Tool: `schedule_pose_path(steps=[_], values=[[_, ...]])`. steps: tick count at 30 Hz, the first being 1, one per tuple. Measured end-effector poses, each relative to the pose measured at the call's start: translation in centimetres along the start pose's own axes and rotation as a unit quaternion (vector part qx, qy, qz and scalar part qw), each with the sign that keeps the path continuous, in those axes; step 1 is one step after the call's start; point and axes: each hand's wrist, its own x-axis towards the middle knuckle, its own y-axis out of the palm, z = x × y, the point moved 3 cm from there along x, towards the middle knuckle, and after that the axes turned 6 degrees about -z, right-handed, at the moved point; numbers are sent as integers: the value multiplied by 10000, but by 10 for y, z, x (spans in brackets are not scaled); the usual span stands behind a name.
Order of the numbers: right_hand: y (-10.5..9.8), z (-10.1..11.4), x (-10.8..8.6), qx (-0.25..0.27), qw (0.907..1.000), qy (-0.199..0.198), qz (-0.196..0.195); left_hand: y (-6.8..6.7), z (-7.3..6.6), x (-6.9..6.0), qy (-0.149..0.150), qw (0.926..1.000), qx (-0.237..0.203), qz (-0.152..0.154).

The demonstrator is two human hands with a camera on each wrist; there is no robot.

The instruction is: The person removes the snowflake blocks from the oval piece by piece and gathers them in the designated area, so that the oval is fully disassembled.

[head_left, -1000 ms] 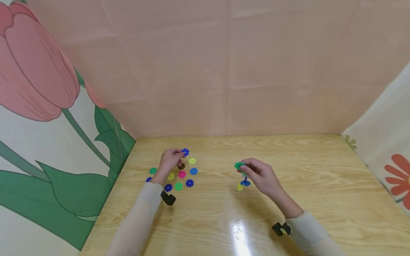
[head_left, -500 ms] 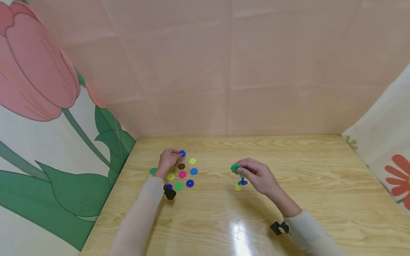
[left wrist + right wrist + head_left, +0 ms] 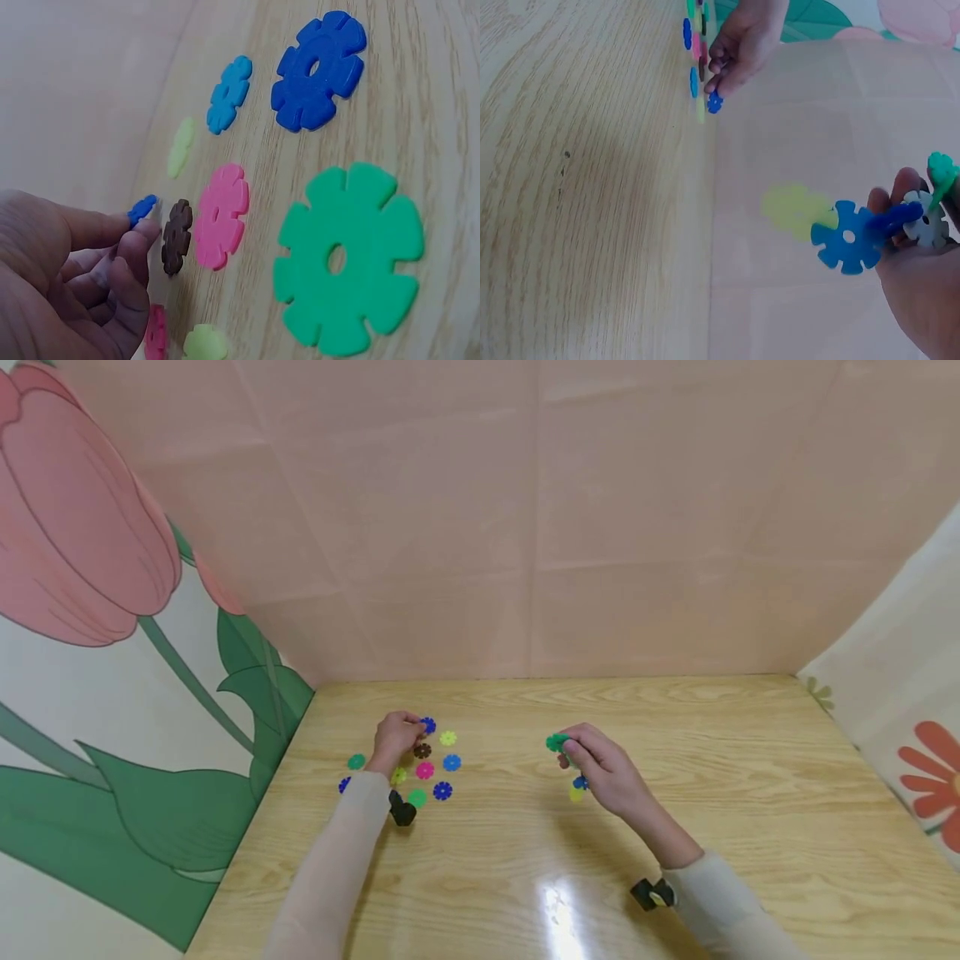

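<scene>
My left hand (image 3: 396, 739) pinches a dark blue notched plastic disc (image 3: 428, 725) between thumb and fingers, just above the far side of a group of flat discs. In the left wrist view this blue disc (image 3: 142, 210) is edge-on, near a brown disc (image 3: 176, 237) and a pink disc (image 3: 221, 217). My right hand (image 3: 611, 772) grips a chain of interlocked discs by its upper part, raised over the table. A green disc (image 3: 557, 742) sticks out at its fingertips. White (image 3: 927, 219), blue (image 3: 847, 237) and blurred yellow (image 3: 795, 210) discs show in the right wrist view; fingers hide some joints.
Several loose discs lie spread on the wooden table (image 3: 495, 860), among them a light blue disc (image 3: 452, 762) and a yellow disc (image 3: 448, 737). A pink cloth backdrop (image 3: 525, 527) stands behind the table. A flowered panel (image 3: 255, 710) borders the left side.
My left hand has brought the blue disc slightly left and nearer the loose discs. My right hand has turned the chain; its yellow end has swung right and a brownish disc now shows.
</scene>
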Motion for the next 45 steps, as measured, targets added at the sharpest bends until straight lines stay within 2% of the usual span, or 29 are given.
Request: schedule_pose_path(steps=[3,7,10,13,19,24,27,31,36,39,45], values=[[1,-1,0,130,9997,65,201,0,-1,-1,117,9996,249,-51],[4,0,-2,636,9962,7,603,0,-3,-3,218,9982,556,-105],[6,2,-3,847,9925,-230,849,0,-4,-3,273,9976,618,-138],[8,4,-4,794,9905,-505,1000,0,-4,-4,368,9965,718,-194],[10,7,-4,713,9903,-682,982,0,-4,-4,519,9937,950,-297],[11,8,-3,651,9896,-904,907,-1,-7,-9,611,9936,882,-349],[11,8,-4,582,9896,-1014,836,-1,-16,-17,825,9934,708,-365],[9,8,-4,476,9913,-933,798,2,-32,-33,1349,9895,414,-325],[8,7,-5,221,9944,-686,775,8,-55,-60,2208,9752,-122,-56],[7,7,-5,162,9946,-699,751,11,-68,-80,2701,9623,-283,173],[7,9,-4,174,9947,-721,713,12,-91,-117,3429,9361,-426,653]])
